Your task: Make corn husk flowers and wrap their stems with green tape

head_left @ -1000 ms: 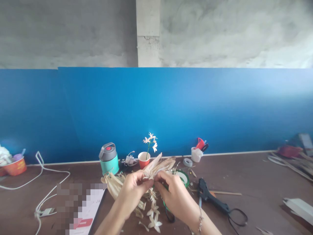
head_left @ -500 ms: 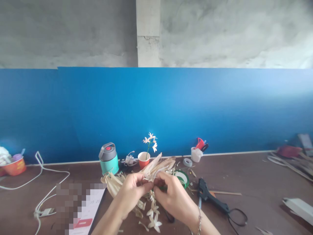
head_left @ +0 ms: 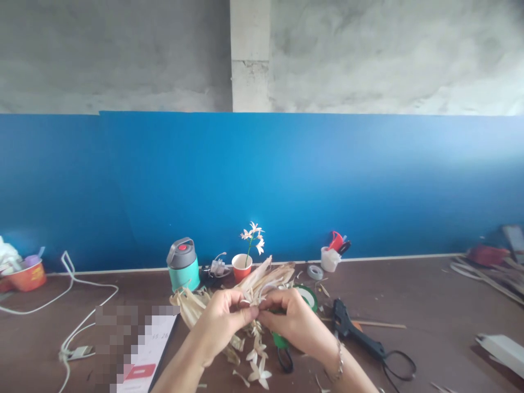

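Observation:
My left hand (head_left: 221,323) and my right hand (head_left: 293,322) meet above the brown table (head_left: 429,311), fingertips pinched together on a small pale husk flower piece (head_left: 250,301). A green object (head_left: 280,340) shows under my right palm, half hidden. Dried corn husks (head_left: 262,275) lie just behind my hands. Small white husk flowers (head_left: 257,360) lie on the table below them. A roll of green tape (head_left: 308,295) sits right behind my right hand.
A teal flask (head_left: 182,265), a red cup with a flower stem (head_left: 242,266), a white cup with red scissors (head_left: 329,256) and a grey tape roll (head_left: 315,271) stand along the blue board. A black glue gun (head_left: 347,326) lies right, white cable (head_left: 77,327) and a paper (head_left: 143,355) left.
My right hand has turned and drawn in toward my left, its fingers now pinching at the same spot. The green object has come into view under it.

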The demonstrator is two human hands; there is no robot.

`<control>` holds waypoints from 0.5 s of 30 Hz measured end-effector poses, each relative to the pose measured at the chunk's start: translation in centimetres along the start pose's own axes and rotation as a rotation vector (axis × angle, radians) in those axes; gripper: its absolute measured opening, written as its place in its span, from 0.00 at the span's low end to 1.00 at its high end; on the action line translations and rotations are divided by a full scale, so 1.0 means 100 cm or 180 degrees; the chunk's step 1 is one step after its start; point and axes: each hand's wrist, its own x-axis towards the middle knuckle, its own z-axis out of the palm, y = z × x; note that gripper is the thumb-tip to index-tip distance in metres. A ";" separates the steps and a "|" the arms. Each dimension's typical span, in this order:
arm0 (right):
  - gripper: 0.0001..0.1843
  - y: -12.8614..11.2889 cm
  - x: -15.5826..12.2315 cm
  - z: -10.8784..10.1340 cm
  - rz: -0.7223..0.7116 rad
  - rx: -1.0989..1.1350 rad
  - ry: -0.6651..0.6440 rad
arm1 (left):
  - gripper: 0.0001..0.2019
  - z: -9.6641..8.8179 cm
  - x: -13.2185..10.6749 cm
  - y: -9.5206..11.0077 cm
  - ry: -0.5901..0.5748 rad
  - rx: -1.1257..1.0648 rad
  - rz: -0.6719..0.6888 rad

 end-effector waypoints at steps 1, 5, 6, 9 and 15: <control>0.06 0.002 0.001 -0.001 0.0051 0.0084 -0.0043 | 0.14 0.000 0.000 0.000 0.0001 -0.0002 -0.0001; 0.09 0.009 0.003 -0.002 0.0206 0.0371 -0.0162 | 0.13 0.002 0.000 0.002 0.0041 0.0061 0.0107; 0.09 0.010 0.003 -0.002 0.0236 0.0427 -0.0168 | 0.13 0.003 0.000 0.003 0.0038 0.0046 0.0127; 0.09 0.009 0.003 0.000 0.0311 0.0476 -0.0124 | 0.13 0.004 0.001 0.002 0.0017 -0.0081 0.0104; 0.07 0.001 0.003 0.000 0.0284 0.0560 0.0259 | 0.14 0.007 0.005 -0.004 0.0202 -0.0576 -0.0045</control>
